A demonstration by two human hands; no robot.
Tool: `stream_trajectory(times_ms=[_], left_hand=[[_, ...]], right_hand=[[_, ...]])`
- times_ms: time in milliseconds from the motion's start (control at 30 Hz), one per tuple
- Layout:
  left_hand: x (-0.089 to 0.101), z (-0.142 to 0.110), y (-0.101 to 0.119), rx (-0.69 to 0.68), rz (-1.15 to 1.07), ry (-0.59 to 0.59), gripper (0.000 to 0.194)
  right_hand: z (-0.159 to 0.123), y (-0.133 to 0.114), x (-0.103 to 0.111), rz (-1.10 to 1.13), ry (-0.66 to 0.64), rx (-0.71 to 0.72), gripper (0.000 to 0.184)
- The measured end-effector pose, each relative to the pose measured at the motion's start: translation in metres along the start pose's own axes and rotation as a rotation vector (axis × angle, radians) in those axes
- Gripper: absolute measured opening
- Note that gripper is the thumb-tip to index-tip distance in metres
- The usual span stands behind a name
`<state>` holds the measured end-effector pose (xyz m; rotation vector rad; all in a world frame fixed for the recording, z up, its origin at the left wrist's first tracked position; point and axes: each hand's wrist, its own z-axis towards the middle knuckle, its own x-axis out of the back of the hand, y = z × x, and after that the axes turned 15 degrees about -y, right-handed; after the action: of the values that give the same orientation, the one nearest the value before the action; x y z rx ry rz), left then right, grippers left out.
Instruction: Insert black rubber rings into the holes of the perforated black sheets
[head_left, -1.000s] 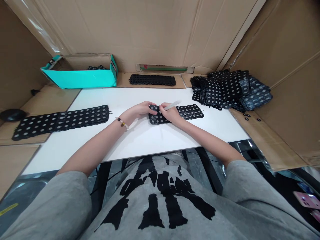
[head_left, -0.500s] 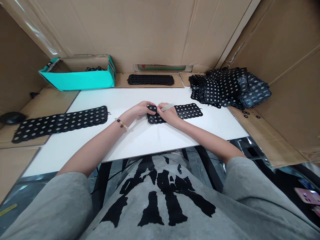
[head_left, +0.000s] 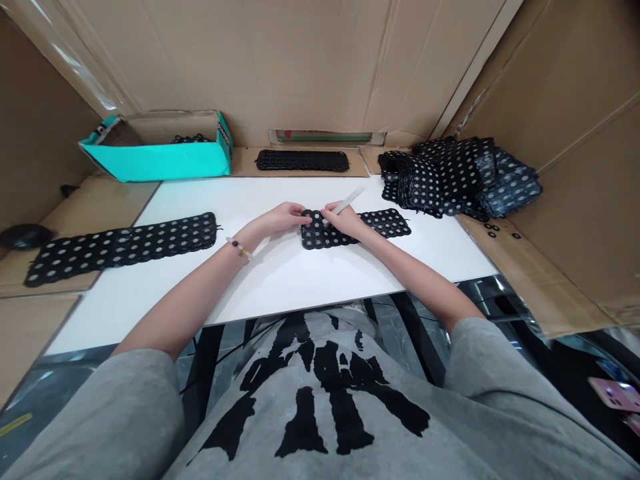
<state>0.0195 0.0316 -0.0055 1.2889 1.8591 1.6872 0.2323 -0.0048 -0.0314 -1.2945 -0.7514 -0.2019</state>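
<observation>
A short black strip of joined rings [head_left: 315, 239], with rows of round holes, lies on the white board [head_left: 280, 280] in front of me. My left hand [head_left: 284, 220] is closed at its upper left corner, pinching the edge between thumb and fingers. Over the middle of the strip, my right hand [head_left: 346, 220] grips a slim whitish pen-like stick [head_left: 353, 199]. The stick's upper end leans up to the right; its lower end points down at the strip beside my left fingertips. Whether the tip touches a ring is too small to tell.
A longer black ring strip [head_left: 125, 245] lies to the left, near a dark rounded object [head_left: 24, 235]. Behind are a teal open box [head_left: 165, 162] and another black strip [head_left: 303, 160]. Piled strips [head_left: 450, 173] and several loose rings [head_left: 493, 234] sit right. Cardboard walls [head_left: 310, 67] surround the board.
The strip has shifted slightly right, and its left end lies flatter. My right hand has moved a little right, with the stick tilted more upright. My left hand still pinches the edge.
</observation>
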Motion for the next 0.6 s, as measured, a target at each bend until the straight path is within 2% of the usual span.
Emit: stream_trajectory(times_ms=[133, 300, 433, 600], left_hand=[[0.003, 0.000, -0.003, 0.003, 0.111, -0.007, 0.027], [0.005, -0.002, 0.001, 0.001, 0.184, -0.037, 0.026], [0.004, -0.002, 0.003, -0.006, 0.186, -0.035, 0.027], [0.002, -0.004, 0.003, 0.021, 0.157, -0.028, 0.026]], right_hand=[[0.000, -0.002, 0.006, 0.031, 0.008, -0.004, 0.035], [0.005, -0.007, -0.008, 0.204, 0.087, 0.028, 0.032], [0.008, -0.005, -0.020, 0.158, 0.116, 0.059, 0.040], [0.007, -0.002, -0.023, 0.120, 0.151, 0.070, 0.039]])
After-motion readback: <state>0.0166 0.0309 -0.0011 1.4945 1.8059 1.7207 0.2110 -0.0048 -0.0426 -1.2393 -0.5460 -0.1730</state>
